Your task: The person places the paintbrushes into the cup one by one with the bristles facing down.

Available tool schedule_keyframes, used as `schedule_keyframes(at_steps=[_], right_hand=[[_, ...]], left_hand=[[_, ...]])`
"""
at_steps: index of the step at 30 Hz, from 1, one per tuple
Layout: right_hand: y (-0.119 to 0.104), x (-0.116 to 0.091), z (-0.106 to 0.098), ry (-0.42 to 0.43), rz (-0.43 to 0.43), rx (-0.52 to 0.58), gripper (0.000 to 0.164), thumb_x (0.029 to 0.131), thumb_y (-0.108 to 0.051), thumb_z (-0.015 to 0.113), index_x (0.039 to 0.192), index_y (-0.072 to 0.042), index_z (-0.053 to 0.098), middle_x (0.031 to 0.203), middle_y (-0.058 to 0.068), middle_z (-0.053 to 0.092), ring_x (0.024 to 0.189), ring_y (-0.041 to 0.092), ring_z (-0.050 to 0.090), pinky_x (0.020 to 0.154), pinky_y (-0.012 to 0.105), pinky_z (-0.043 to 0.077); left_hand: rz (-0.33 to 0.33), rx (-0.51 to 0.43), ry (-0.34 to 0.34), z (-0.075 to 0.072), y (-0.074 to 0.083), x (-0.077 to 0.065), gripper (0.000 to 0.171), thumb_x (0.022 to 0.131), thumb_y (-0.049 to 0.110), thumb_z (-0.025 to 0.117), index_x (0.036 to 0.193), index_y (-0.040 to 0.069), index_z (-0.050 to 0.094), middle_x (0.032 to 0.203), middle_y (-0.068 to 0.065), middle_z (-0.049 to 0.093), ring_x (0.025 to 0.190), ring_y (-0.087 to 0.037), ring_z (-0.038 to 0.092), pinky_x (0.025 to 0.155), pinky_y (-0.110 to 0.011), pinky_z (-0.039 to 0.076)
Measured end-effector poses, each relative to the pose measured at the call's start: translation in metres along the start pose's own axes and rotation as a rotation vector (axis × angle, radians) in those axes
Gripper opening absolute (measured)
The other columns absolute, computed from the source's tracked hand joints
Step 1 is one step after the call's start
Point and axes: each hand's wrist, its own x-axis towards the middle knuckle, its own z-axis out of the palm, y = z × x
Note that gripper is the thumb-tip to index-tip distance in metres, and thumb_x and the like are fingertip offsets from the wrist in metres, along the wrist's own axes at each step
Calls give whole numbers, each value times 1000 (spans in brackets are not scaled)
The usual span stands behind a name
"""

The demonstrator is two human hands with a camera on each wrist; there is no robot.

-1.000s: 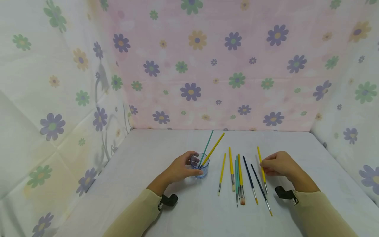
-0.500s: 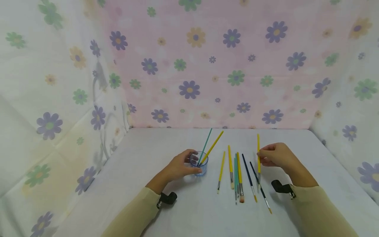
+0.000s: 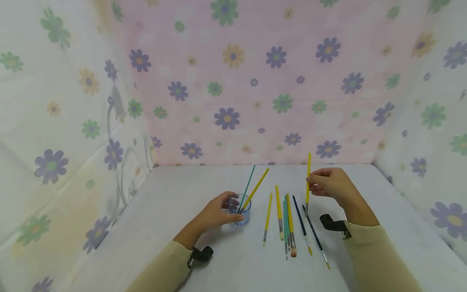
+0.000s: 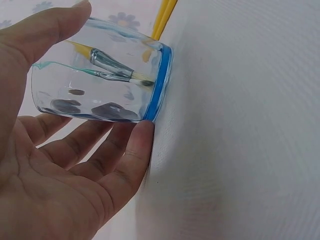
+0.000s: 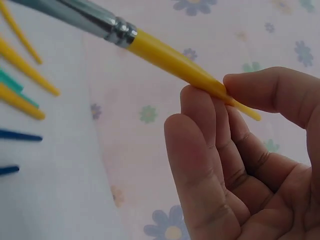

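Note:
My left hand (image 3: 213,215) holds a clear glass tumbler (image 4: 50,87) with a blue base, thumb on one side and fingers on the other. The tumbler stands upright on the white table. Inside lean a teal paintbrush (image 3: 248,182) and a yellow paintbrush (image 3: 260,183), bristles down, as the left wrist view shows through the glass. Between thumb and fingertips, my right hand (image 3: 335,184) pinches another yellow paintbrush (image 5: 165,57) by its handle. That brush is nearly vertical, its metal ferrule downward, above the right end of the row of brushes.
Several paintbrushes lie roughly side by side between the hands: yellow ones (image 3: 268,213), teal ones (image 3: 285,223) and two dark blue ones (image 3: 301,221) at the right. White table cloth (image 3: 175,186) surrounds them. A pink floral curtain (image 3: 248,97) hangs behind the table.
My right hand has lifted the yellow paintbrush off the table, turned it more upright and carried it leftward. The left hand stays at the tumbler. The head view has shifted slightly.

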Motion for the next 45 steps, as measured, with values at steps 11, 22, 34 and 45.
schedule_keyframes(at_steps=[11, 22, 34, 45], right_hand=[[-12, -5, 18, 39, -81, 56, 51, 83, -38, 73, 113, 1, 60, 105, 17, 67, 93, 34, 68, 77, 38, 57], [-24, -14, 38, 143, -254, 90, 40, 86, -36, 70, 109, -4, 62, 105, 14, 65, 87, 22, 68, 74, 31, 58], [-36, -26, 64, 164, -328, 168, 36, 84, -34, 72, 104, -4, 64, 99, 13, 69, 87, 26, 68, 73, 31, 58], [-40, -28, 89, 167, -391, 211, 39, 83, -38, 72, 107, -7, 64, 101, 11, 68, 87, 23, 70, 75, 32, 57]], left_hand=[[-4, -4, 9, 0, 0, -2, 77, 69, 52, 80, 134, 29, 47, 119, 12, 60, 118, -18, 54, 98, -51, 44], [37, -11, -1, -1, 0, 0, 77, 70, 51, 80, 135, 27, 46, 119, 13, 59, 118, -17, 53, 98, -49, 44], [14, -3, 4, 2, -2, -3, 75, 70, 51, 80, 134, 29, 47, 120, 11, 60, 118, -18, 53, 99, -51, 43], [8, 1, 8, 2, -2, -2, 79, 69, 53, 80, 135, 27, 46, 118, 13, 59, 116, -17, 54, 98, -50, 45]])
